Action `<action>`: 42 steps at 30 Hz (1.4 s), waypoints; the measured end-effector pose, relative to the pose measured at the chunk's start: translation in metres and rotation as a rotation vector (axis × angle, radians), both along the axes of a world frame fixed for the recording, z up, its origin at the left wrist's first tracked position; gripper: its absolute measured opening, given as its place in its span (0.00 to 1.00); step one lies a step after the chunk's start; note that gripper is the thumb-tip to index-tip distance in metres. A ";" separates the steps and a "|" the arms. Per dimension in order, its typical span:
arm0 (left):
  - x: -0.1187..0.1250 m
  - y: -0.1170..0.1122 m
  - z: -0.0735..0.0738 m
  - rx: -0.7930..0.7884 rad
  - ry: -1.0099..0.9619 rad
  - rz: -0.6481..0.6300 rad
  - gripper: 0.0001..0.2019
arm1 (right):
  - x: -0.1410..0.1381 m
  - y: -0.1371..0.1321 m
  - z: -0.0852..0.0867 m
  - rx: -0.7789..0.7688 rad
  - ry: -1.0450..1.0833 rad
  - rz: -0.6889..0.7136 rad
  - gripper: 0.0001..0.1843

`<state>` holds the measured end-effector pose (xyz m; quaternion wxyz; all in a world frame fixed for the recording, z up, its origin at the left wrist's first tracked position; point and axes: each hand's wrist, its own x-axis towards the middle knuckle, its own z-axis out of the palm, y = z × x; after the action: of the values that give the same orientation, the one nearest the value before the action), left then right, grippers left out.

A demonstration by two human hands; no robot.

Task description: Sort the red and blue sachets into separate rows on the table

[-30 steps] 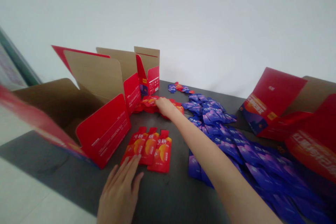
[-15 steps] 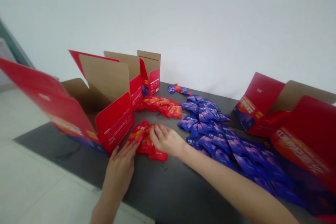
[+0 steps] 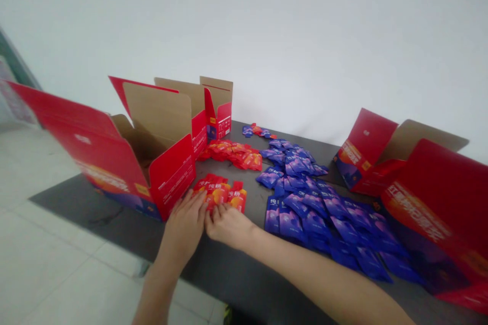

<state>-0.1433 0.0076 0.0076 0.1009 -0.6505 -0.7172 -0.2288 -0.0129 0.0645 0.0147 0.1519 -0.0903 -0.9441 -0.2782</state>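
Several red packets (image 3: 217,194) lie in a small group on the dark table, printed with white characters and orange shapes. My left hand (image 3: 186,221) rests on the left side of this group, its fingers stretched out over the packets. Right beside it, my right hand (image 3: 229,224) is closed, fingers curled at the near edge of a red packet; the fingertips are partly hidden. One more red packet (image 3: 238,197) lies to the right of these fingers. A long spread of blue-purple packets (image 3: 312,208) covers the table to the right.
An open red carton (image 3: 173,177) stands close on the left, with further open cartons (image 3: 220,119) behind it. More red packets (image 3: 232,154) are heaped beyond my hands. Two open cartons (image 3: 430,213) stand at the right. The table's front edge (image 3: 129,251) runs below my left wrist.
My right hand has moved down toward me, close against my left hand. The red packets now lie more evenly side by side. My left hand remains on their left side.
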 end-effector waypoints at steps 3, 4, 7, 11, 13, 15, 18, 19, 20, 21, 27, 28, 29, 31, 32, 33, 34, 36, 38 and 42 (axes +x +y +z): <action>-0.005 0.013 0.006 -0.119 0.024 -0.028 0.20 | -0.005 0.000 -0.002 -0.042 -0.012 -0.045 0.14; -0.008 0.016 0.006 -0.142 0.030 -0.037 0.20 | -0.005 0.000 -0.001 -0.058 -0.019 -0.054 0.14; -0.015 0.024 -0.001 -0.184 0.023 -0.062 0.18 | 0.002 0.007 0.011 -0.153 0.003 -0.019 0.13; -0.022 0.029 -0.008 -0.208 -0.081 -0.045 0.20 | 0.024 0.046 0.048 -0.395 0.183 -0.106 0.12; -0.023 0.028 -0.009 -0.178 -0.124 -0.047 0.21 | 0.031 0.081 0.065 -0.469 0.283 -0.236 0.15; -0.020 0.026 -0.008 -0.106 -0.138 -0.047 0.22 | 0.031 0.119 0.074 -0.496 0.300 -0.401 0.20; -0.010 0.020 -0.010 -0.032 -0.122 -0.089 0.23 | 0.019 0.169 0.073 -0.515 0.169 -0.598 0.27; -0.007 0.019 -0.012 -0.032 -0.114 -0.113 0.23 | 0.013 0.181 0.070 -0.522 0.107 -0.628 0.29; -0.005 0.018 -0.014 -0.042 -0.110 -0.135 0.23 | 0.007 0.191 0.066 -0.530 0.050 -0.643 0.30; -0.003 0.018 -0.017 -0.058 -0.113 -0.154 0.22 | 0.000 0.199 0.062 -0.535 0.005 -0.647 0.30; -0.005 0.020 -0.029 -0.077 -0.159 -0.204 0.20 | -0.026 0.215 0.045 -0.519 -0.090 -0.612 0.19; -0.005 0.020 -0.030 -0.062 -0.162 -0.208 0.20 | -0.027 0.215 0.044 -0.502 -0.093 -0.612 0.18; -0.005 0.020 -0.030 -0.052 -0.163 -0.209 0.20 | -0.028 0.215 0.044 -0.483 -0.093 -0.612 0.17; -0.005 0.019 -0.030 -0.049 -0.157 -0.204 0.20 | -0.027 0.211 0.046 -0.442 -0.091 -0.608 0.17; -0.004 0.019 -0.029 -0.056 -0.151 -0.200 0.20 | -0.025 0.207 0.049 -0.427 -0.090 -0.603 0.17; -0.004 0.019 -0.028 -0.066 -0.144 -0.198 0.20 | -0.022 0.202 0.053 -0.407 -0.091 -0.594 0.17; -0.003 0.019 -0.027 -0.077 -0.137 -0.199 0.20 | -0.018 0.195 0.058 -0.377 -0.094 -0.577 0.17; -0.002 0.018 -0.025 -0.086 -0.129 -0.202 0.20 | -0.007 0.176 0.070 -0.279 -0.090 -0.540 0.17; -0.002 0.018 -0.023 -0.082 -0.129 -0.209 0.20 | 0.009 0.148 0.080 -0.155 -0.058 -0.511 0.17; -0.001 0.019 -0.023 -0.060 -0.134 -0.216 0.18 | 0.040 0.082 0.075 -0.031 0.023 -0.393 0.19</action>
<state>-0.1440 0.0261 -0.0156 0.0079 -0.7100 -0.6545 -0.2599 0.0268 0.1465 0.0902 0.1042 -0.2787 -0.9107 -0.2866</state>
